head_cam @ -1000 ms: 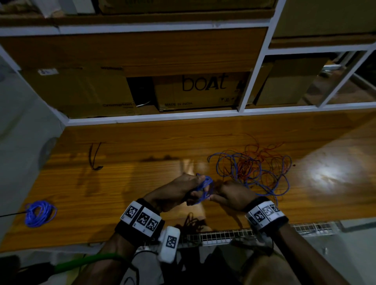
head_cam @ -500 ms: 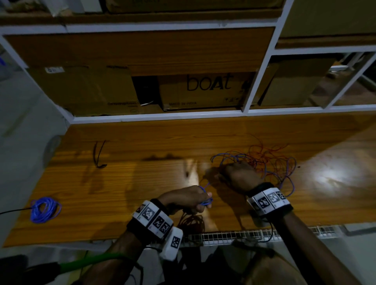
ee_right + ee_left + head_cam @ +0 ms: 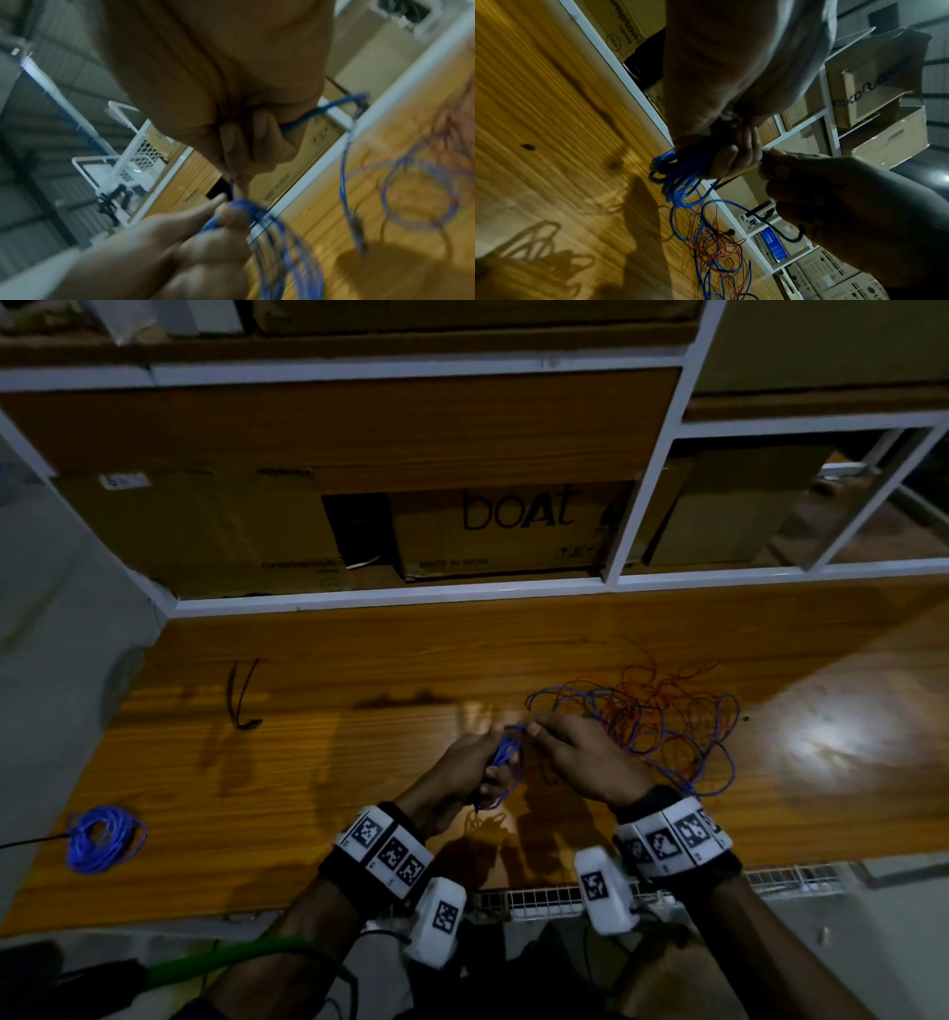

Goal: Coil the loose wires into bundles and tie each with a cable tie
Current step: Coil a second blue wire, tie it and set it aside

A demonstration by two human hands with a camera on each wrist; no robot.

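Above the wooden bench (image 3: 318, 762), my left hand (image 3: 462, 773) gripped the half-wound blue coil (image 3: 506, 755) while my right hand (image 3: 580, 757) pinched its loose strand: light, springy wire, probably best held where loops cross.

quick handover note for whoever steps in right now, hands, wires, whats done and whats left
Left hand grips a part-wound blue coil above the table.
Right hand pinches the blue wire feeding into that coil.
Loose blue and red wires lie tangled on the table just right of the hands.
One blue bundle already lies at the table's left end; whether it is tied cannot be told.
Black cable ties lie at back left.
Left: finish this coil, tie it, then coil and tie the rest.
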